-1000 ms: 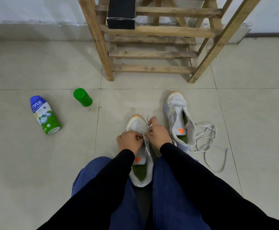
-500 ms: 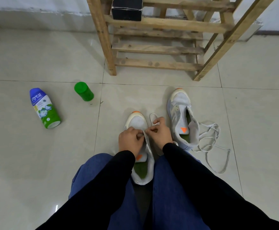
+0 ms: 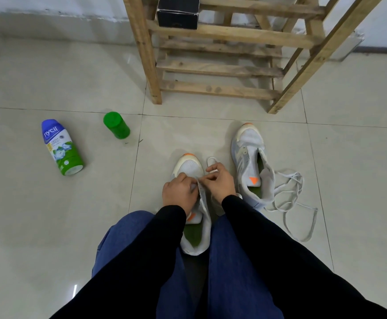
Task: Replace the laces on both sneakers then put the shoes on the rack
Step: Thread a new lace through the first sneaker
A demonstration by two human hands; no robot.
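**Still threading at the toe end of the near sneaker (image 3: 191, 168)**

Found little changed over the last second. Kept the left hand (image 3: 179, 194) and right hand (image 3: 219, 183) pressed together over the front eyelets, with only the view tipped a touch nearer the rack (image 3: 213, 89). Curled the left fingers onto the shoe's upper and gripped its pale edge, probably with a lace end caught in the same pinch. Pinched the lace (image 3: 211, 159) in the right fingers, with a small loop of it standing up past the knuckles beside the toe, much where it stood a moment before. Judged the job early from that: lacing only begun at the lowest holes, and nothing yet ready for the rack.

Left the far sneaker (image 3: 248, 143) on the floor tiles just right of the hands, with its tongue open and no lace showing in it, beside a loose lace (image 3: 289, 194) tangled at its heel.

Could not see the eyelets under the knuckles, nor how many holes had been threaded, nor whether the tangled lace was the old one or the new. Lost the near shoe's heel between the knees and part of its left side under the sleeve. Saw only the lower shelves of the rack, cut off at the top edge, with a black box (image 3: 178, 12) on one slat.
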